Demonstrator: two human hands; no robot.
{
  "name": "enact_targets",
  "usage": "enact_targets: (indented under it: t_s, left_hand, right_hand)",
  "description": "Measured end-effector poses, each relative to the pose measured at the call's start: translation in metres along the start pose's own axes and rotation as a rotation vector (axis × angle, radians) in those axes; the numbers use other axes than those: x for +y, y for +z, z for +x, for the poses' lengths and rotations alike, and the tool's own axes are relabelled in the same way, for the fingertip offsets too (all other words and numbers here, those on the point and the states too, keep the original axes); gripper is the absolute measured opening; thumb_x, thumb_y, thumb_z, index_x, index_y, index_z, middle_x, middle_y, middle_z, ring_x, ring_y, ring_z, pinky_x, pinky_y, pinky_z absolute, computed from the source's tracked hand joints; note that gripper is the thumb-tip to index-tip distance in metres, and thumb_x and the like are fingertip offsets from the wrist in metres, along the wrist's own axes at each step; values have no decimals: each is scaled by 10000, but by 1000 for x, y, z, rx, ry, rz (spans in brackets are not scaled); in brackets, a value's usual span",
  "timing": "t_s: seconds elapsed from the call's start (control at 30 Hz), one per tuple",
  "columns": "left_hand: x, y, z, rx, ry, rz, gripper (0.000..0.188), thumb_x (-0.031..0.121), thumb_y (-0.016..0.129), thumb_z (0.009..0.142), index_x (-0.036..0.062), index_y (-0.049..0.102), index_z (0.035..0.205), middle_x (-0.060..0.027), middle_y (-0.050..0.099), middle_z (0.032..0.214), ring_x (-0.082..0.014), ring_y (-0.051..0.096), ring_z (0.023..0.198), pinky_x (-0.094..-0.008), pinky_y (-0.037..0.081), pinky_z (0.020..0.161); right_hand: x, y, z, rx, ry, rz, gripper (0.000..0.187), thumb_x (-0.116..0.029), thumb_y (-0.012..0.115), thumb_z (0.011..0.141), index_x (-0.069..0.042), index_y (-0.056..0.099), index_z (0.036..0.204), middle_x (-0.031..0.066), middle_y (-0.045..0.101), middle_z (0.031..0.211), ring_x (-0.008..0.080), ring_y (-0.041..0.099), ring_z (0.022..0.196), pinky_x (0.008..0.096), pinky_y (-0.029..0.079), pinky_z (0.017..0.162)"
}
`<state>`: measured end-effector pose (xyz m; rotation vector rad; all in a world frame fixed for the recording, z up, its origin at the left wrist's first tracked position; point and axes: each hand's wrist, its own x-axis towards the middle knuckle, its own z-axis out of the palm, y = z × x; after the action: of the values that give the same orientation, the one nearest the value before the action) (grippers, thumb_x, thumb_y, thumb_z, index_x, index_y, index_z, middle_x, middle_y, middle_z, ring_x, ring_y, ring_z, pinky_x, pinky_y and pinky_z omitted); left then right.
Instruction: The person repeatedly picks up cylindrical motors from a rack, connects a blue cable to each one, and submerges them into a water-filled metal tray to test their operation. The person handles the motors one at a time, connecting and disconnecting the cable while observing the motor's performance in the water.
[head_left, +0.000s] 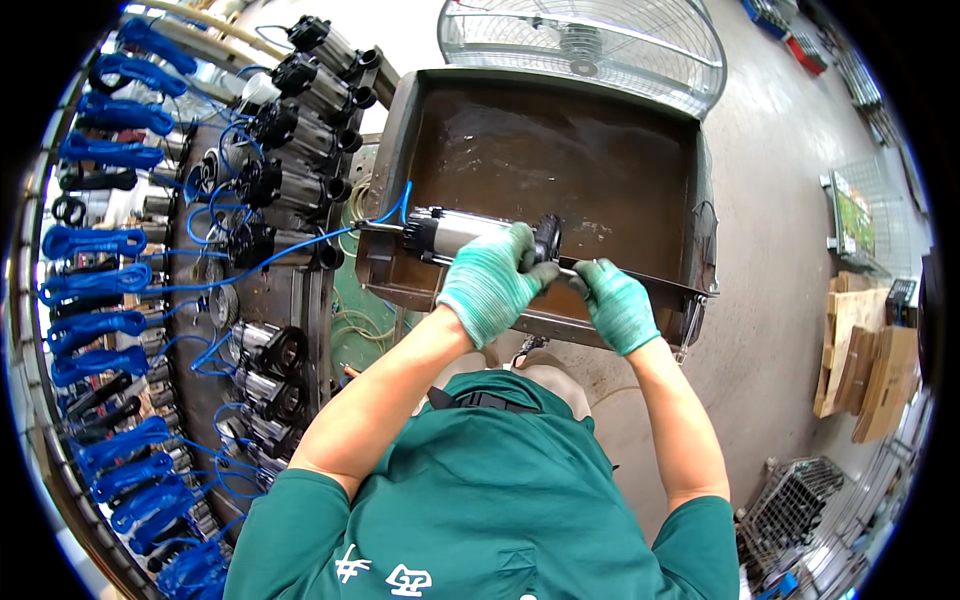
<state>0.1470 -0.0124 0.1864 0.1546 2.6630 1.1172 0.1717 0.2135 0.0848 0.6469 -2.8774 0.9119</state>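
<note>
A submersible pump point(455, 234) with a silver cylindrical body and black ends lies sideways over the near part of a metal water tank point(390, 270). My left hand point(488, 287), in a green knit glove, is closed around the pump near its black right end. A blue cable point(305, 248) runs from the pump's left end towards the bench. My right hand point(618, 308), gloved the same way, is closed on a short, thin metal rod-like piece point(568, 272) beside the pump's black end. Its far tip is hidden by my left fingers.
Brownish water point(540, 160) fills the tank, and a large fan point(580, 45) stands behind it. To the left, a bench point(265, 300) bears several similar pumps point(290, 185) and coiled blue cables point(95, 280). Cardboard point(860, 360) and a wire basket point(795, 500) sit at the right.
</note>
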Motion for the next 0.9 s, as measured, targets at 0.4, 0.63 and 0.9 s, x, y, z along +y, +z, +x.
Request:
enact_targets:
  t_s: [0.4,0.63,0.9]
  left_hand:
    - [-37,69,-33,-148,-148,45,290,250,803,884,18,645,954,-181,692,843,-390,677,798,-471,543,740]
    - [-44,62,-38,-195,-117,-106,294,244,801,896,17,651,1006,-192,729,953,-386,704,888,-461,548,785]
    - [-197,-64,-11,385,-70,157,325,256,696,978,51,669,1229,-229,728,1126,-422,710,1018,-468,569,896]
  right_hand:
    - [32,72,-69,-167,123,120,203,-200,663,978,-110,687,1159,187,692,1074,416,688,934,499,576,780]
    - [32,73,-77,-240,187,131,311,-177,675,961,-123,656,1267,190,670,1183,405,673,1039,487,570,879]
    - [-23,32,-62,-201,248,160,714,-211,786,840,-125,515,1494,205,547,1431,408,575,1283,466,505,1087]
